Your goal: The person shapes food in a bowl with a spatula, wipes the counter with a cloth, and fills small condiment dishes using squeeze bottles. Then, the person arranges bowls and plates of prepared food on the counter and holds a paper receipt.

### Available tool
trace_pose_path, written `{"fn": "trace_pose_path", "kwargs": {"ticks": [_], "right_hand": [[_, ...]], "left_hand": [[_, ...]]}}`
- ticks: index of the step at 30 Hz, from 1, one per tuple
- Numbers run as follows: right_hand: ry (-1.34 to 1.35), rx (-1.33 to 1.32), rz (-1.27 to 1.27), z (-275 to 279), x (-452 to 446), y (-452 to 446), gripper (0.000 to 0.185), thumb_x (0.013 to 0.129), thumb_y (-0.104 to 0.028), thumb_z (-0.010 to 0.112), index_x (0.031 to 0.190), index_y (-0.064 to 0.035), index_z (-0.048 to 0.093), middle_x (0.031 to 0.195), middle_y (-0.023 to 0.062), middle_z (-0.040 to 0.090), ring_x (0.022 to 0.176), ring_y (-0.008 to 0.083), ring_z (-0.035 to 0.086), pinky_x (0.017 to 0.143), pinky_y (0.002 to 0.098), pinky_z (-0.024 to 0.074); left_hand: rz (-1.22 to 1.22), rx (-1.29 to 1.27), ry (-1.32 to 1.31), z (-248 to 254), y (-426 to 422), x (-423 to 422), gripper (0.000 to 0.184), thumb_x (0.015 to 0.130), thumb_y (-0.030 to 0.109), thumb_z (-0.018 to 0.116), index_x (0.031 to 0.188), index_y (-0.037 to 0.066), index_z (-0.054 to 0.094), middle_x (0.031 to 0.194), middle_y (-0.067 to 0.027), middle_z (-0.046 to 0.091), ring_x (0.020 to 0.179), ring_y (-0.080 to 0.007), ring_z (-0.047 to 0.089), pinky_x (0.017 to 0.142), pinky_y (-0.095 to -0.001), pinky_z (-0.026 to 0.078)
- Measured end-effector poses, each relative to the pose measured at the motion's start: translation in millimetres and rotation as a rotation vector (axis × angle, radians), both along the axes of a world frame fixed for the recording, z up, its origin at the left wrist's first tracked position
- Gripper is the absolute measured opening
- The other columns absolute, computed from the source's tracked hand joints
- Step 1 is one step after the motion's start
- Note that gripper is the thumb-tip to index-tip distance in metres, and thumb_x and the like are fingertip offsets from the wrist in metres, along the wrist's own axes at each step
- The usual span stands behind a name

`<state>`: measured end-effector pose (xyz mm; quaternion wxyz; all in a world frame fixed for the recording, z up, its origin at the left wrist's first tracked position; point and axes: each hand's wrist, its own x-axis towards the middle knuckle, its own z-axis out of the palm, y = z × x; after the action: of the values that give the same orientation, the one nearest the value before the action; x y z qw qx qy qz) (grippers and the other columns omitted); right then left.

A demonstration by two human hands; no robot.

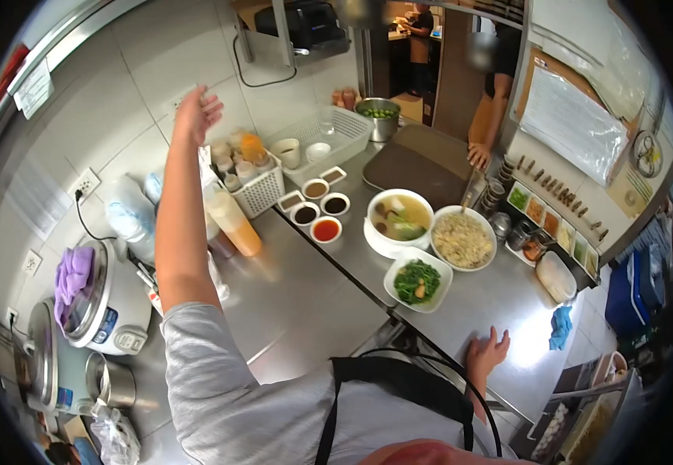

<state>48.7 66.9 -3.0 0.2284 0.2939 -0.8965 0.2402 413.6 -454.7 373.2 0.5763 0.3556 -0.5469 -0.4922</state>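
My left hand (195, 116) is raised at the end of an outstretched arm, fingers apart and holding nothing, in front of the tiled wall. Below it are a white basket of sauce bottles (263, 186) and a squeeze bottle of orange sauce (233, 223). Over the counter's near right edge, my right hand (488, 353) is open with nothing in it. Closest to that hand is a white dish of cooked greens (419, 284). Behind the dish are a bowl of soup (400, 221) and a bowl of fried rice (464, 239). Small sauce dishes (326, 229) sit left of the soup.
A brown tray (418, 167) lies at the back, where another person's hand (478, 155) rests near it. Rice cookers (108, 310) stand on the left. Condiment containers (536, 211) line the right side, with a blue cloth (560, 327) on the counter. A metal pot (379, 124) is behind.
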Motion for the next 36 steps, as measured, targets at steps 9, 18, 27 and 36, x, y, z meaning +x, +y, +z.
{"fn": "trace_pose_path", "kwargs": {"ticks": [9,18,27,36], "right_hand": [[-0.115,0.015,-0.121,-10,0,0,0.04,0.069,-0.017,0.058,0.107,-0.0079,0.049,0.123,0.0239,0.034,0.11,0.0368,0.035,0.09,0.0465,0.0275],[-0.099,-0.003,-0.128,-11,-1,0,0.04,0.071,-0.018,0.056,0.108,-0.0089,0.047,0.123,0.0231,0.033,0.109,0.0363,0.036,0.09,0.0455,0.029],[-0.133,0.082,-0.145,-9,-2,-2,0.039,0.07,-0.02,0.056,0.107,-0.0101,0.049,0.121,0.0194,0.036,0.105,0.0328,0.039,0.088,0.0447,0.0291],[-0.144,0.076,-0.149,-6,-1,-2,0.036,0.072,-0.022,0.055,0.106,-0.0106,0.05,0.121,0.0185,0.037,0.11,0.0333,0.036,0.091,0.0452,0.0267]], "left_hand": [[0.182,-0.566,-0.227,182,-49,-19,0.063,0.075,0.044,0.055,0.123,0.005,0.041,0.131,-0.0119,0.034,0.123,-0.0236,0.025,0.1,-0.0354,0.015],[-0.178,-0.295,0.081,156,-59,-50,0.044,0.082,0.037,0.05,0.115,0.008,0.048,0.113,-0.0005,0.049,0.111,-0.0154,0.038,0.1,-0.0416,0.017],[-0.038,-0.398,-0.105,148,-40,-25,0.053,0.08,0.045,0.046,0.122,0.014,0.044,0.139,-0.0037,0.019,0.128,-0.0258,0.01,0.102,-0.0443,0.007],[-0.083,-0.319,0.004,213,-97,-52,0.039,0.087,0.035,0.038,0.117,0.014,0.05,0.134,-0.0048,0.028,0.124,-0.0202,0.019,0.101,-0.0385,0.009]]}}
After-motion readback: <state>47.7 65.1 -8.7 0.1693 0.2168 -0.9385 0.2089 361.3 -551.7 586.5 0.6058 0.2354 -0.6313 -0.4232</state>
